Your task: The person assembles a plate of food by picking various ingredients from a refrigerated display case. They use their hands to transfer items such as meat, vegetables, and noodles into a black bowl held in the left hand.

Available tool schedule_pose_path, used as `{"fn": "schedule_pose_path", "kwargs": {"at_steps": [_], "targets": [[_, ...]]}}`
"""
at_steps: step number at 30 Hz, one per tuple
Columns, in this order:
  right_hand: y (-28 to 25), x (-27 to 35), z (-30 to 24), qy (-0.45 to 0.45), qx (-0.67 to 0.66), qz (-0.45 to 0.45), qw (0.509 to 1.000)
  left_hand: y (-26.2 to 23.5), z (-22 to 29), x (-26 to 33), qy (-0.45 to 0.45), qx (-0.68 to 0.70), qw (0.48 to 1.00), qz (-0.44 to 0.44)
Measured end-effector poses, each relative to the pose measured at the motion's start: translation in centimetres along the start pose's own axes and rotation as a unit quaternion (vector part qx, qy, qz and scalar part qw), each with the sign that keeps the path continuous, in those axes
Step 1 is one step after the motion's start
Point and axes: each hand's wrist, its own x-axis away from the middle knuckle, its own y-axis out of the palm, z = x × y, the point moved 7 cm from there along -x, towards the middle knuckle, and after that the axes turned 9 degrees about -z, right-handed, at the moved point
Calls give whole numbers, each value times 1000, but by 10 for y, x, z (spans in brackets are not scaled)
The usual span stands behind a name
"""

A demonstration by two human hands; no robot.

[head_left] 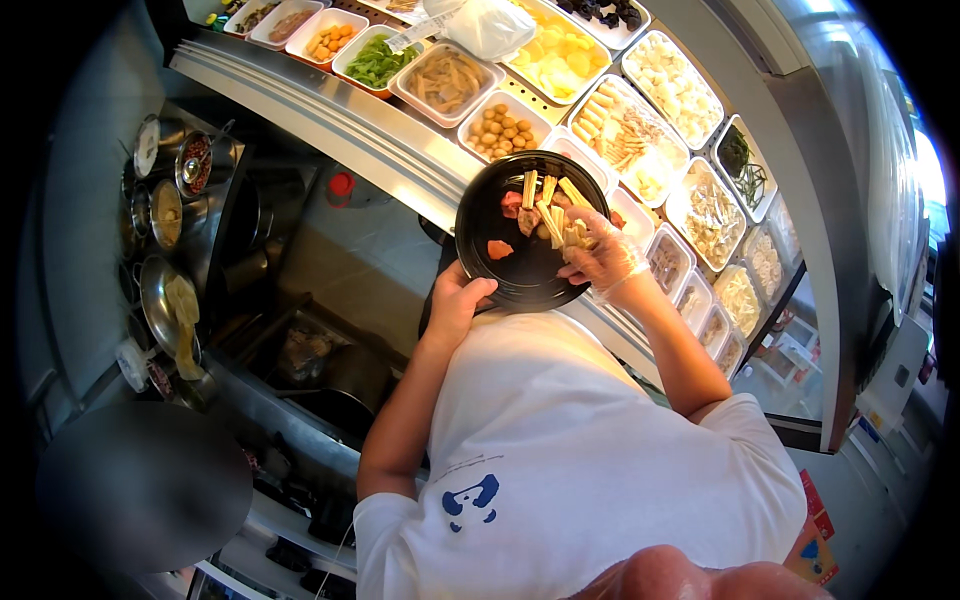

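Held in front of my white shirt is a round black bowl (500,262). My left hand (462,300) grips its lower left rim, thumb on top. Inside lie pale yellow tofu skin rolls (550,215), several pink meat-like pieces (499,249) and some small beige chunks. My right hand (598,255), in a clear plastic glove, reaches over the bowl's right side. Its fingers are curled round beige food pieces at the edge of the pile; the fingers partly hide what they grip.
Beyond the bowl, a display case holds white trays of food, among them small round balls (500,132), leafy greens (376,62) and yellow slices (560,50). A metal ledge (330,125) runs along its front. At left stand metal pots (165,212) and a pan (160,290).
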Motion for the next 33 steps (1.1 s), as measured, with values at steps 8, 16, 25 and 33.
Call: {"fn": "schedule_pose_path", "kwargs": {"at_steps": [8,16,25,33], "targets": [[-1,0,6,-8,-153,-18,988,0,0,0,-5,6,1000,4],[-12,23,-16,-98,-60,91,989,6,3,1,-11,-19,1000,-5],[-107,38,36,-101,15,256,961,-8,-22,10,25,12,999,39],[-300,-73,119,-32,326,323,888,-27,-57,75,82,21,986,144]]}}
